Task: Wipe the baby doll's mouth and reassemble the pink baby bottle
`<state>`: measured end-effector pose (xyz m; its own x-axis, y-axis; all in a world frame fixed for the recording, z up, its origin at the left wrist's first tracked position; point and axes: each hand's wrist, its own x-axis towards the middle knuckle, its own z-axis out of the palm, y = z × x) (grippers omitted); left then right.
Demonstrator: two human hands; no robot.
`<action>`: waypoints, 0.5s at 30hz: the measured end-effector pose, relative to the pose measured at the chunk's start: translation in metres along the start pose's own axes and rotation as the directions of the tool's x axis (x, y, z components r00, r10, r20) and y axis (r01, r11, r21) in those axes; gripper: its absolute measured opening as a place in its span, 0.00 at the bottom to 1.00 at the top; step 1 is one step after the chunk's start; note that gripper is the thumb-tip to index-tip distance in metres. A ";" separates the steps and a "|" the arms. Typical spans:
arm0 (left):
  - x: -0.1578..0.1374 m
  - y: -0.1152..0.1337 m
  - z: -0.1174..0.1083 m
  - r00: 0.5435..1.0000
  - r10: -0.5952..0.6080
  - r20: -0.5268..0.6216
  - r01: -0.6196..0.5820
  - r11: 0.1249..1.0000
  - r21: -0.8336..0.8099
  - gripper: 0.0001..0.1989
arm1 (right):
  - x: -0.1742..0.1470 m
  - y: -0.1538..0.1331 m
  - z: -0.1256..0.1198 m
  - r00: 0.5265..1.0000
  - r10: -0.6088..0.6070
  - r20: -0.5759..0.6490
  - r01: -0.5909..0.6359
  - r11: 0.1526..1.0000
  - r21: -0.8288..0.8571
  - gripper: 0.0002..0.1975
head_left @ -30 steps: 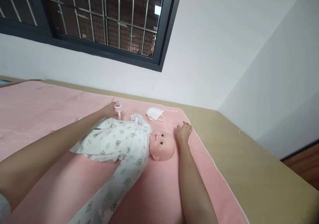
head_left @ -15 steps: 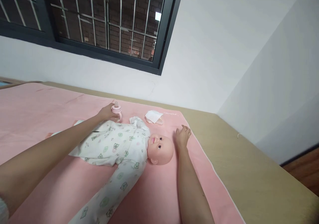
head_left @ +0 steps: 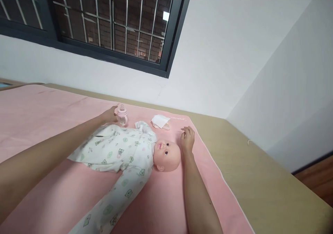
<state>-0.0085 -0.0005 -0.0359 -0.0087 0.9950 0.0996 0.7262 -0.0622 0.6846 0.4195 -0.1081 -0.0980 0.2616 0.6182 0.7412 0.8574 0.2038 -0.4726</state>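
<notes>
A baby doll [head_left: 166, 155] in a white, bear-printed suit [head_left: 114, 147] lies on its back, head to the right. Beyond its body stands a clear baby bottle [head_left: 122, 116] with a pink collar and handle, upright on the pink mat [head_left: 161, 199]. My left hand [head_left: 111, 115] is just left of the bottle, fingers apart and not wrapped around it; whether a fingertip touches it I cannot tell. Right of the doll's head, my right hand [head_left: 187, 138] hovers or rests over the mat, loosely bent fingers apart, holding nothing. Near it lies a wipes pack [head_left: 160, 121] with a white sheet on top.
The mat covers a wooden surface [head_left: 249, 171] that shows along the right and back edges. Behind it rises a white wall [head_left: 208, 53] with a dark-framed, barred window [head_left: 111, 19]. A small white hook-like piece [head_left: 249, 142] sits by the wall on the right.
My left hand has let go of the bottle and drawn slightly left, leaving it standing. My right hand has shifted a little left, its fingers now pointing more to the left.
</notes>
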 end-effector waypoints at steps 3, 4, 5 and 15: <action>-0.005 0.008 -0.011 0.998 -0.023 -0.055 0.026 0.999 0.046 0.48 | -0.002 -0.010 0.001 0.989 -0.017 0.146 0.009 0.998 0.056 0.19; -0.008 0.012 -0.015 0.995 -0.025 -0.092 0.030 0.998 0.057 0.46 | -0.003 -0.013 0.002 0.978 -0.009 0.210 -0.007 0.997 0.077 0.19; -0.011 0.018 -0.019 0.991 -0.018 -0.133 0.027 0.998 0.065 0.44 | -0.004 -0.016 0.002 0.961 0.002 0.277 -0.031 0.995 0.099 0.19; -0.068 0.118 0.004 0.932 0.357 -0.061 -0.356 0.934 0.025 0.15 | -0.015 -0.025 0.013 0.826 0.101 0.554 -0.271 0.934 0.233 0.15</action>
<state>0.0808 -0.0751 0.0348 0.2096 0.9004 0.3812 0.6988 -0.4106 0.5857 0.3890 -0.1126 -0.1032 0.0574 0.9521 0.3002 0.6264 0.1998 -0.7535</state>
